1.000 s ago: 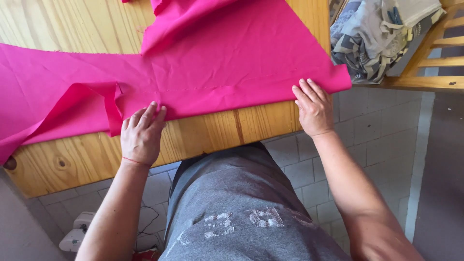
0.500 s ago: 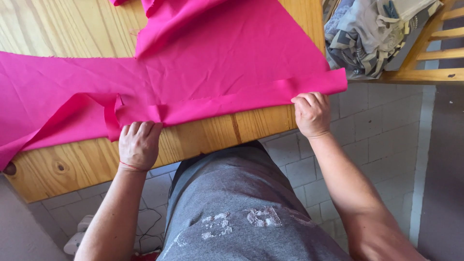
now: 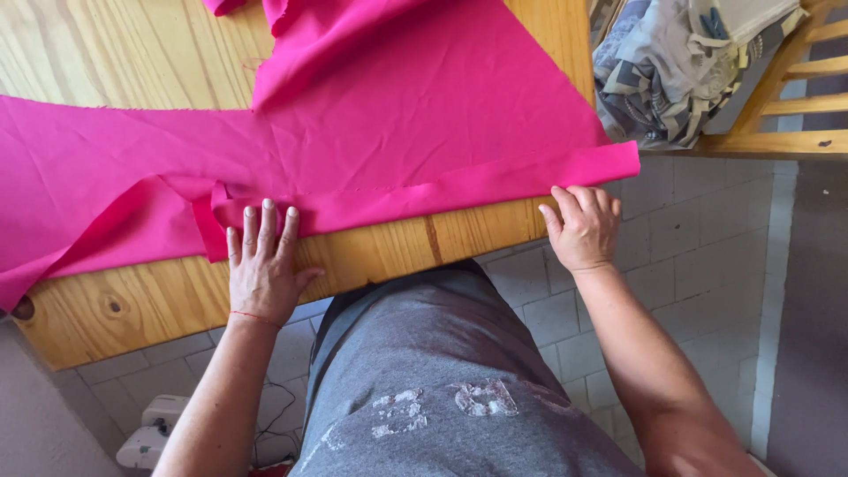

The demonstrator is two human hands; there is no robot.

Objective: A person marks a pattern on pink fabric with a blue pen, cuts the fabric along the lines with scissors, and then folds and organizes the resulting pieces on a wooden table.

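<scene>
Head view: pale pine wooden table (image 3: pixel 106 53) carries a wide bright-pink woven cloth (image 3: pixel 424 132) — soft, light, apt to slide — its folded hem along the near edge. Left hand (image 3: pixel 261 265) lies flat and open on the hem; right hand (image 3: pixel 583 225) presses its end fingers-down near the table's right corner — best held at the fold.

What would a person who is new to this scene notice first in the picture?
The large bright pink fabric spread over the pale wooden table catches the eye first, its near edge folded into a narrow band. The left hand lies flat on that fold, and the right hand presses it near the table's right corner. At the upper right, a heap of grey patterned cloth sits on a wooden slatted frame.
</scene>
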